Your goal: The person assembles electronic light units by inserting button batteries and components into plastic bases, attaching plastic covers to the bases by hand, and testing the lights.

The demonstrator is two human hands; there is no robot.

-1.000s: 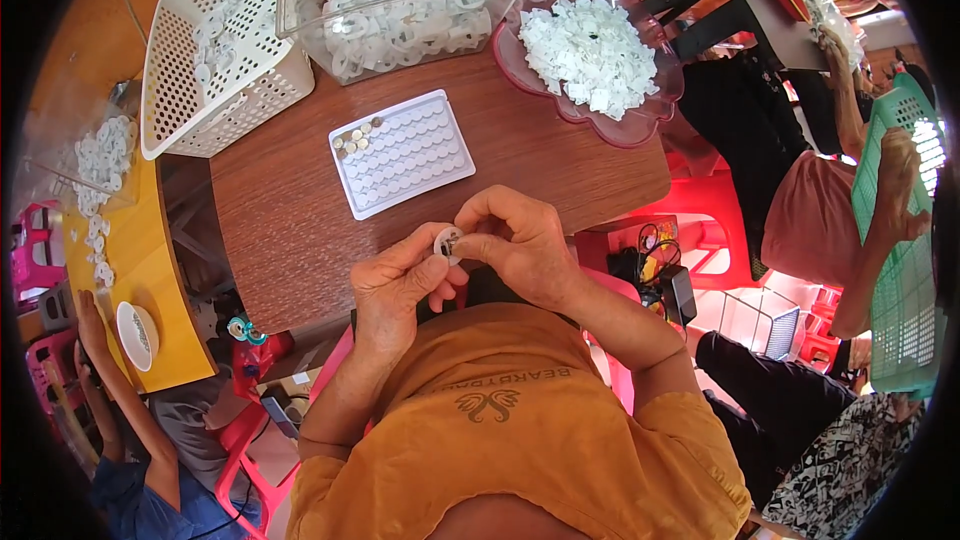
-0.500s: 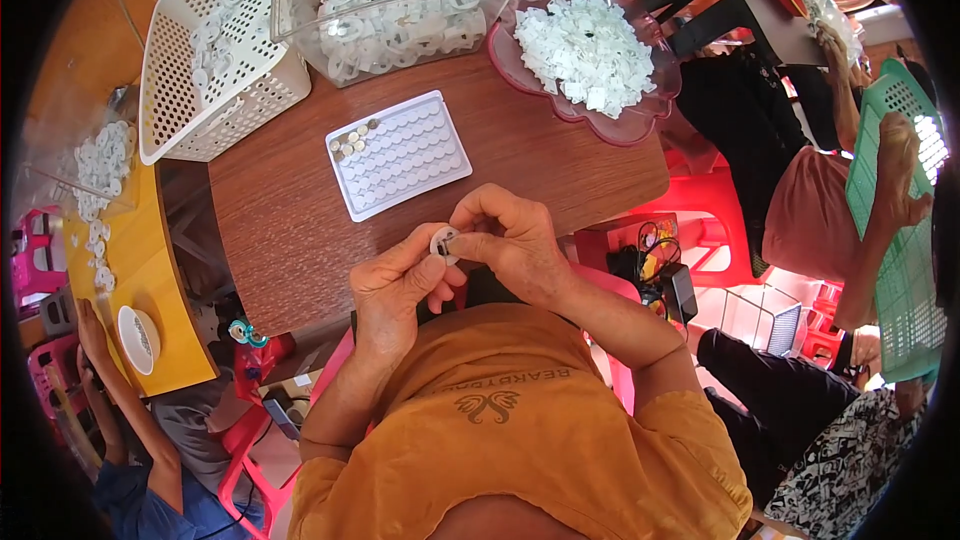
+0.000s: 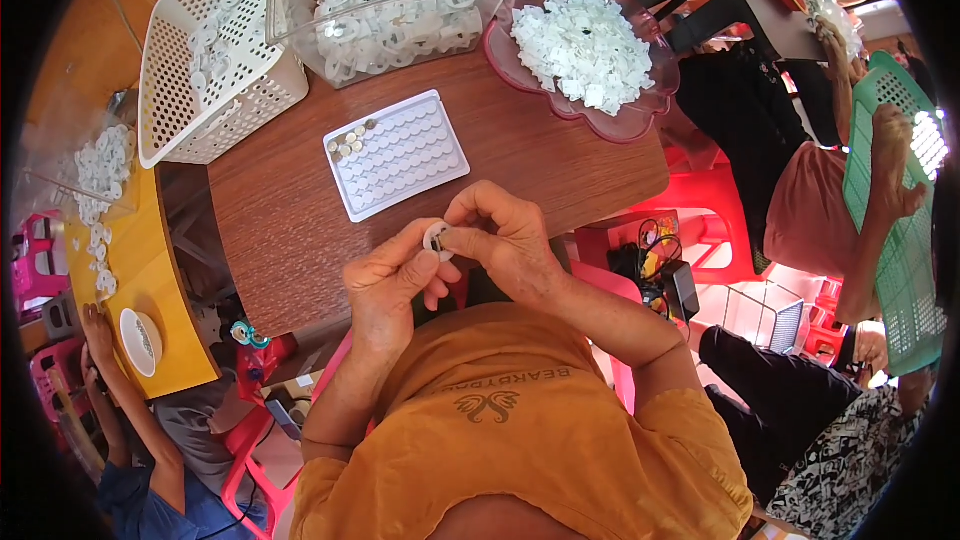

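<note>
Just past the near edge of the table, a small white round plastic piece [image 3: 431, 231] with a dark middle is held between my two hands. My left hand [image 3: 385, 280] pinches its left side between thumb and forefinger. From the right, my right hand [image 3: 512, 245] has its thumb on the piece's face, fingers curled behind; whether a smaller part lies under the thumb is hidden. Beyond the hands, a white blister tray [image 3: 405, 165] with rows of round pockets lies on the brown table [image 3: 280, 240]. Several silvery button cells [image 3: 346, 150] sit in its far left corner.
At the back stand a white perforated basket [image 3: 225, 105], a clear bin [image 3: 400, 45] of white round pieces and a pink bowl [image 3: 600, 130] of small white pieces. Left, a yellow table [image 3: 165, 330] holds a white bowl [image 3: 141, 340]. Other people sit left and right; one holds a green basket [image 3: 895, 240].
Both hands and the white round piece have shifted very slightly left and up. My grip looks the same, and the tray's cells are unchanged.
</note>
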